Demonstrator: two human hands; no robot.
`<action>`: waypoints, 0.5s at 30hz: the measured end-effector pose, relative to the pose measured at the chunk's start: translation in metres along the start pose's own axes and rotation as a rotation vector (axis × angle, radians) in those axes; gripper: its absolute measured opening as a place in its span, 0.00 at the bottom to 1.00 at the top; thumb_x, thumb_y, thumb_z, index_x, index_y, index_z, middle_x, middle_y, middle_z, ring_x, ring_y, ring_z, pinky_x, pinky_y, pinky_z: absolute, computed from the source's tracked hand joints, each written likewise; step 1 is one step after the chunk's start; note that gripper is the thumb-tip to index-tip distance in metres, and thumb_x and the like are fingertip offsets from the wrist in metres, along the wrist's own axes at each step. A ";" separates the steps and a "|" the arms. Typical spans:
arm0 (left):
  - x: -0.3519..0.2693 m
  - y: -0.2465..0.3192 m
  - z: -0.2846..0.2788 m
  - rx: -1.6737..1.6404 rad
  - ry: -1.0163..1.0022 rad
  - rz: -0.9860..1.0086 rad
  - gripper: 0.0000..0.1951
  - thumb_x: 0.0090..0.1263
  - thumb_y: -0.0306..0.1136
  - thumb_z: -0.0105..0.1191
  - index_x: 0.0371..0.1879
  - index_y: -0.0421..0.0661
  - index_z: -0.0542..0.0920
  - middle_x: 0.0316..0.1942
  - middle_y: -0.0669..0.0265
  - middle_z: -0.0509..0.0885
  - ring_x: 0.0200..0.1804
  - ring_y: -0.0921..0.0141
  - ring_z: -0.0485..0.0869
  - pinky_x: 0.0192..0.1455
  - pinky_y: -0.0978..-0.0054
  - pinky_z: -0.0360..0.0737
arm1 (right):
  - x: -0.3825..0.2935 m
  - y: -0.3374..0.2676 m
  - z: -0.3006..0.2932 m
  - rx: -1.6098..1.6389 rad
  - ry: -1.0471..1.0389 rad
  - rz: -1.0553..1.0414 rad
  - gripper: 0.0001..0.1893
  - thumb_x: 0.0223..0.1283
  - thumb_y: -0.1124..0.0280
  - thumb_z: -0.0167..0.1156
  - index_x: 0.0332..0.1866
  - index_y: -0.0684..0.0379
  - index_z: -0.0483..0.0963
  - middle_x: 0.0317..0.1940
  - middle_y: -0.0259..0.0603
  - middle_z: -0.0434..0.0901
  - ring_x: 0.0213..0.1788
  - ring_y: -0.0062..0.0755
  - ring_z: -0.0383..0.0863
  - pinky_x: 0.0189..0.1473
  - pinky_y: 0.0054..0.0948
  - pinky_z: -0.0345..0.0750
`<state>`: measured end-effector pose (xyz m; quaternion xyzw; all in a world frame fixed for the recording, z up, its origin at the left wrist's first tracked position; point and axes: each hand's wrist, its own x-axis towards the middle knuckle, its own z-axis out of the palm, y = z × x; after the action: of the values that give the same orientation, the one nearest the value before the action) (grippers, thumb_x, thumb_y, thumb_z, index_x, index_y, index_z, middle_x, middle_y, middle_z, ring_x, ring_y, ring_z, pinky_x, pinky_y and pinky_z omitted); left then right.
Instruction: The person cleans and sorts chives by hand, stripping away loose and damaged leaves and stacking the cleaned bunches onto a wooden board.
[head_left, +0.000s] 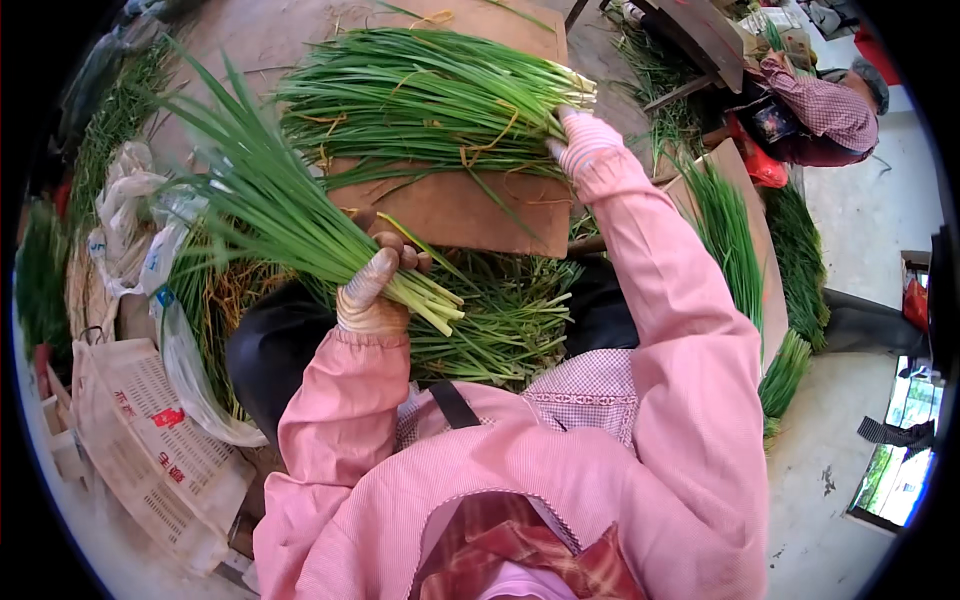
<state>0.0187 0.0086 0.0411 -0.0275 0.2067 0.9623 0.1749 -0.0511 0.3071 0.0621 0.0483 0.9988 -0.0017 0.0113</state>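
My left hand (379, 292), in a worn striped glove, is closed around a bunch of garlic chives (300, 217). Their pale cut ends point to the lower right and the leaves fan out to the upper left. My right hand (586, 141), also gloved, touches the stem ends of a large chive pile (420, 105) on a brown board (480, 217). Its fingertips are partly hidden among the stalks, so its grip is unclear. Yellowed leaves lie across the pile. Below the board, more loose chives (495, 322) lie between my knees.
Clear plastic bags (142, 217) and a printed sack (157, 450) are on the left. To the right, chives (724, 240) rest on another board, with further bundles (795, 255) beyond. Another person (817, 112) sits at the upper right beside a wooden table (697, 34).
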 end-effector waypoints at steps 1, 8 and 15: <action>-0.002 0.000 0.000 -0.059 0.077 -0.015 0.26 0.47 0.22 0.59 0.47 0.49 0.68 0.27 0.68 0.75 0.29 0.71 0.75 0.36 0.67 0.76 | -0.011 -0.012 -0.004 0.047 -0.009 -0.070 0.19 0.47 0.64 0.55 0.46 0.56 0.65 0.34 0.52 0.73 0.38 0.50 0.72 0.40 0.37 0.70; 0.003 0.001 0.001 0.026 -0.033 0.032 0.25 0.48 0.19 0.56 0.48 0.48 0.66 0.28 0.69 0.75 0.31 0.70 0.74 0.40 0.65 0.73 | -0.078 -0.045 0.002 0.183 -0.032 -0.220 0.14 0.51 0.63 0.53 0.40 0.60 0.67 0.28 0.51 0.74 0.33 0.48 0.74 0.35 0.34 0.72; 0.003 0.001 -0.010 0.398 -0.123 0.216 0.27 0.45 0.20 0.59 0.47 0.46 0.66 0.29 0.64 0.75 0.32 0.66 0.75 0.36 0.65 0.75 | -0.055 -0.031 -0.028 0.832 0.455 -0.090 0.07 0.57 0.74 0.49 0.38 0.65 0.69 0.26 0.34 0.72 0.29 0.16 0.66 0.32 0.14 0.66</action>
<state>0.0148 0.0045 0.0319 0.0887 0.3828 0.9156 0.0852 -0.0001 0.2709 0.0911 0.0045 0.8915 -0.3915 -0.2280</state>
